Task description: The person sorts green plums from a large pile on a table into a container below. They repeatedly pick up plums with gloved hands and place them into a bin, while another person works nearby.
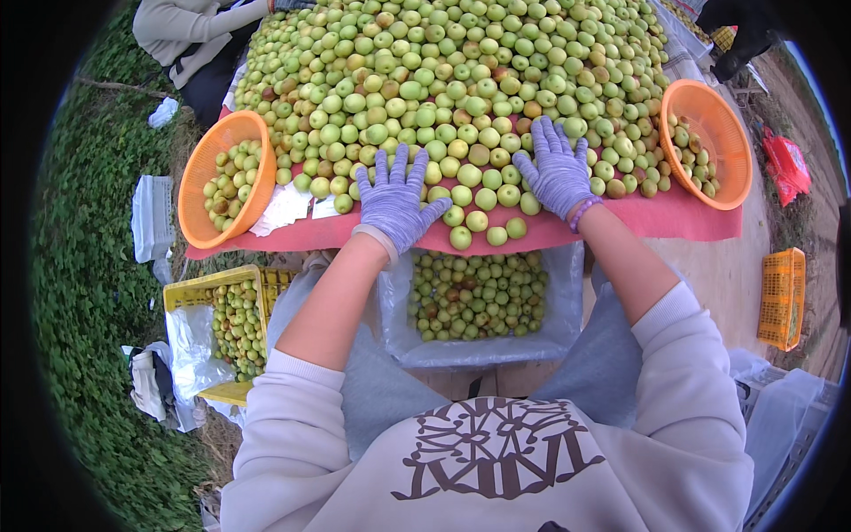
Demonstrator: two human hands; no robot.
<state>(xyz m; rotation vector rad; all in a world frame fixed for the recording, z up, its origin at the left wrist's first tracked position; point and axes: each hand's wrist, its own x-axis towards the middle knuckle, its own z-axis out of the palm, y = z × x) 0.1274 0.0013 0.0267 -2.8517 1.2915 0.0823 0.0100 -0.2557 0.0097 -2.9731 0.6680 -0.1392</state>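
Note:
A large heap of green jujube-like fruits point(425, 80) covers a table spread with pink cloth point(691, 219). My left hand point(397, 199), in a purple knitted glove, lies palm down with fingers apart on fruits at the heap's near edge. To its right, my right hand point(557, 166), gloved alike, rests on the heap with fingers spread. Several loose fruits point(476, 221) lie between the hands by the cloth's edge. Below that edge stands a crate lined with clear plastic point(479, 352), holding many fruits point(479, 296). Neither hand grips anything visible.
Orange plastic baskets with some fruits stand at the table's left point(193, 193) and right point(734, 146). White papers point(282, 209) lie by the left one. A yellow crate of fruits point(226, 394) is at lower left. Another person's sleeve point(223, 23) is at upper left.

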